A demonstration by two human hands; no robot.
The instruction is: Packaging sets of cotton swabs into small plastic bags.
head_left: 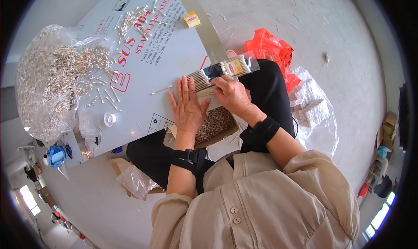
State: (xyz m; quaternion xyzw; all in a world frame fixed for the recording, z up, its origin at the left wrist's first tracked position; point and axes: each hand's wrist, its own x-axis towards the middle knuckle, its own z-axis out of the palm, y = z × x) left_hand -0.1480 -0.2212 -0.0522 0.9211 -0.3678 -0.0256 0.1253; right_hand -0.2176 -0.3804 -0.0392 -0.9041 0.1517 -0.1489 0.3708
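Note:
My left hand (188, 104) lies flat at the near edge of the table, fingers stretched out. Its fingertips touch the left end of a row of cotton swabs (200, 80). To its right my right hand (234, 96) is closed, thumb and fingers pinched at the ends of a few swabs (205, 92) lying below the row; the fingertips are partly hidden. Just beyond it is a clear-bagged pack of cotton swabs (235, 67) with a yellow label. A single swab (161, 90) lies left of my left hand.
A large clear bag of cotton swabs (52, 75) spills onto the table (143, 96); more swabs (135, 20) lie at the back near a yellow box (191, 19). A cardboard box (215, 126) of swabs sits below my hands. Red (272, 49) and clear bags (311, 105) stand right.

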